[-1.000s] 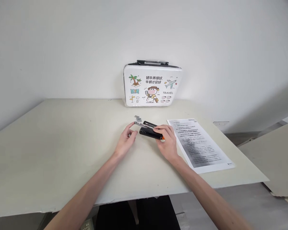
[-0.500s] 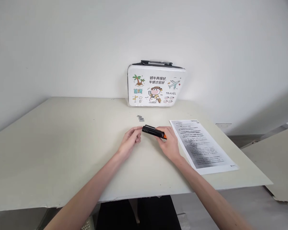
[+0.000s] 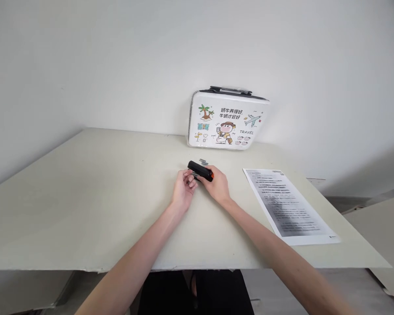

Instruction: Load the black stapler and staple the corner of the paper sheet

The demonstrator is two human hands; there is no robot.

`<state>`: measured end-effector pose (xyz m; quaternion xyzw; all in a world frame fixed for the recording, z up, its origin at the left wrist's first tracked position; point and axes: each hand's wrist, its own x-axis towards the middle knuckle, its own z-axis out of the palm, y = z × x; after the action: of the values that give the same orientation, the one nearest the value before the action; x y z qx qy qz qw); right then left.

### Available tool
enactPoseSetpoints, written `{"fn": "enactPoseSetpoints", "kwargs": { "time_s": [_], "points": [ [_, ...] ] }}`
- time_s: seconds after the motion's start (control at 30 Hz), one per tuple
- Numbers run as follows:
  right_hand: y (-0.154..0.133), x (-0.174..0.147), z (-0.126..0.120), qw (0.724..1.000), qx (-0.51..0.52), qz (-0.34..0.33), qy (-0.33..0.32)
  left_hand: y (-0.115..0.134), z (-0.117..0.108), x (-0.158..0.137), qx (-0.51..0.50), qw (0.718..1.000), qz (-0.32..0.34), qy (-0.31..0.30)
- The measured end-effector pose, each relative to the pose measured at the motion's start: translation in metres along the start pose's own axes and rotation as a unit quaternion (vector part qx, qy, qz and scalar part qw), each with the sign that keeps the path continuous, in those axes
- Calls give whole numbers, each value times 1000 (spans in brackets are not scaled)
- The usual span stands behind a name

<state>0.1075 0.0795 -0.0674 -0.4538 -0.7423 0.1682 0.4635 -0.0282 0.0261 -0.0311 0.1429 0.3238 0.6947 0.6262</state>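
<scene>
While the black stapler (image 3: 200, 170) is gripped at its orange rear end by the right hand (image 3: 218, 186), fingers wrapped round it, it's kept just above the table (image 3: 85, 197), centre of frame. The left hand (image 3: 183, 190) is curled loosely, fingertips touching the stapler's underside; whether anything is pinched can't be told. Loose staple strips (image 3: 203, 162) are seen just behind. A printed sheet (image 3: 288, 205) lies at centre-right, a cartoon case (image 3: 228, 119) is propped vs. the wall, upper centre.
</scene>
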Motion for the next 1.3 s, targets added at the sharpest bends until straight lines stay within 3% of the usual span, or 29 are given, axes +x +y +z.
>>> {"fn": "enactPoseSetpoints", "kwargs": {
  "time_s": [0.2,0.3,0.37,0.5,0.67,0.8,0.97,1.13,1.3],
  "points": [
    [-22,49,60,996,-45,47,-53,4,-10,8,-25,999,17,31],
    [-21,59,69,997,-17,25,-69,5,-15,12,-40,997,25,61],
    [-19,56,65,999,26,2,-43,5,-17,12,-50,995,23,83],
    [-22,31,36,995,78,-64,13,4,-13,9,-66,993,12,93],
    [-30,1,2,982,-13,-168,-84,5,-3,1,-64,994,1,85],
    [-29,-5,-6,977,-72,-173,-104,4,2,-1,-27,997,-12,64],
    [-28,-7,-28,980,-68,-168,-83,4,4,-2,2,998,-54,22],
    [4,-20,-94,988,-84,-127,-41,4,7,-2,55,996,-68,-17],
    [94,-35,-191,987,-158,-29,8,3,9,0,98,994,-57,-3]
  ]
}}
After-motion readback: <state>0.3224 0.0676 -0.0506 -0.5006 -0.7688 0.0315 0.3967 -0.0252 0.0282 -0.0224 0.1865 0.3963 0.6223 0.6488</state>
